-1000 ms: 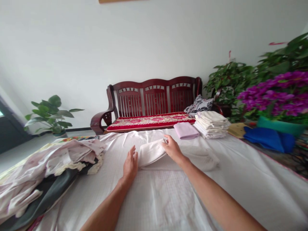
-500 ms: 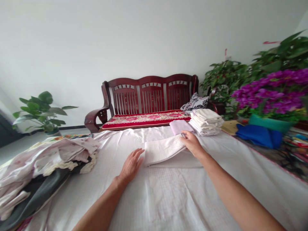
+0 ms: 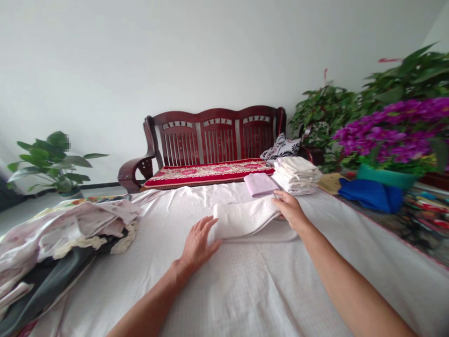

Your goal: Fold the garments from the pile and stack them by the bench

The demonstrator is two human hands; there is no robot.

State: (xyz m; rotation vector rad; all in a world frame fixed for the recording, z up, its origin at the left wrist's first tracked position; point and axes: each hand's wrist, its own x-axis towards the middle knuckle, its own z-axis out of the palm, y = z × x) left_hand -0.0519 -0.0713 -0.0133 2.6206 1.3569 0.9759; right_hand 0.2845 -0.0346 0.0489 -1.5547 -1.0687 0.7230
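Observation:
A white checked cloth (image 3: 245, 219), partly folded over itself, lies on the white sheet (image 3: 242, 290) covering the table. My right hand (image 3: 290, 210) pinches the cloth's far right corner and holds that upper layer slightly raised above the layer below. At the cloth's left end, my left hand (image 3: 200, 242) has its fingers spread and its palm towards the fold, holding nothing. Just beyond the cloth sits a small folded lilac cloth (image 3: 260, 185). Beside it on the right rises a stack of folded white cloths (image 3: 297, 175).
Loose clothes (image 3: 77, 229) are heaped at the left. A red-brown wooden bench (image 3: 217, 135) with a patterned cushion (image 3: 282, 149) stands behind. On the right are purple flowers (image 3: 396, 126), a blue cloth (image 3: 372, 194) and assorted small items. A potted plant (image 3: 52, 161) is far left.
My right hand has carried the cloth's upper layer a little to the right. My left hand has spread its thumb and fingers by the left fold. The view has shifted slightly.

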